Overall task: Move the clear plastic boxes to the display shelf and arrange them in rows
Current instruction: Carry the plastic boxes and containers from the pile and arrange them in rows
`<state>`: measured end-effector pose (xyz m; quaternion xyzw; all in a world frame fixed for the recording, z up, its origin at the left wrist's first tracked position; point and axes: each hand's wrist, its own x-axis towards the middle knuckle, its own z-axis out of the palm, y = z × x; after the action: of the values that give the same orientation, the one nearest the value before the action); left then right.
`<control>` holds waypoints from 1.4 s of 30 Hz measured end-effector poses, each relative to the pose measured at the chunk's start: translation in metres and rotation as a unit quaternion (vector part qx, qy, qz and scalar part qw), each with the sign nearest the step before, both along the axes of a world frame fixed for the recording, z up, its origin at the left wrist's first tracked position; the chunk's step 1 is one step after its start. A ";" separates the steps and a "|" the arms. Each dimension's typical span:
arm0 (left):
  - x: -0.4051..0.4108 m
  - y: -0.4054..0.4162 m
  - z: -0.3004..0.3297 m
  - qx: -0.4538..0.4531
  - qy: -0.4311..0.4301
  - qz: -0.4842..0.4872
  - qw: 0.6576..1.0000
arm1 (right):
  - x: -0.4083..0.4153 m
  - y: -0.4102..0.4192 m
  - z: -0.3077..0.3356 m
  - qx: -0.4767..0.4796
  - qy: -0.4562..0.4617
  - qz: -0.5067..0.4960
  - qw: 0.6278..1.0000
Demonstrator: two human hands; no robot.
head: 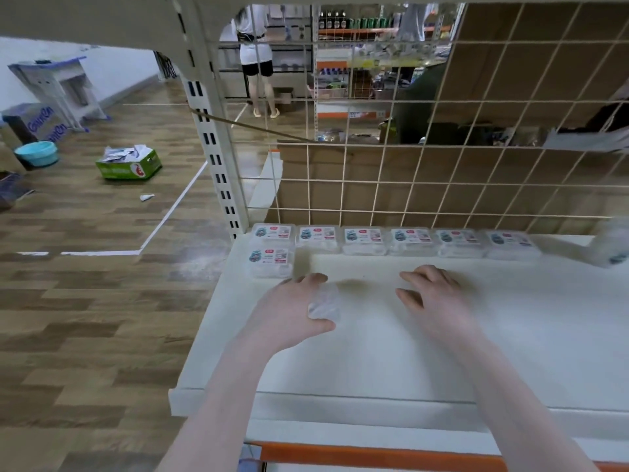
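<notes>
Several clear plastic boxes with blue and red labels stand in a row (pixel 364 240) along the back of the white display shelf (pixel 442 352). One more box (pixel 271 262) sits in front of the leftmost, starting a second row. My left hand (pixel 292 310) grips a blurred clear box (pixel 323 301) just above the shelf, right of that second-row box. My right hand (pixel 432 294) hovers over the shelf with loosely curled fingers and holds nothing. Another blurred clear box (pixel 612 243) lies tilted at the far right.
A wire grid (pixel 408 165) backs the shelf, with cardboard behind it. A slotted upright post (pixel 218 172) stands at the left back corner. On the wooden floor to the left lie a green carton (pixel 129 165) and a blue basin (pixel 36 153). A person stands in the far aisle.
</notes>
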<state>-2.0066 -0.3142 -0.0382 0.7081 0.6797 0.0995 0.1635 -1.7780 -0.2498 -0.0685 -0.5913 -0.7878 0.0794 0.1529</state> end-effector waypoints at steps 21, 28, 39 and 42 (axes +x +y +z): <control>0.012 0.003 0.027 -0.047 -0.150 0.070 0.985 | 0.008 0.010 -0.009 0.009 0.062 0.002 0.998; 0.019 0.019 0.028 0.012 -0.177 0.058 0.982 | 0.007 0.012 -0.010 0.007 0.072 0.003 0.997; 0.020 0.027 0.007 0.027 0.056 -0.041 0.997 | 0.009 0.011 -0.009 0.002 0.085 0.002 0.996; 0.017 0.028 0.005 0.024 0.080 -0.060 0.995 | 0.009 0.011 -0.010 0.001 0.097 0.002 0.995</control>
<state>-1.9893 -0.2857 -0.0336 0.7567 0.6446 0.0490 0.0976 -1.7694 -0.2385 -0.0788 -0.5794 -0.7704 0.1352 0.2290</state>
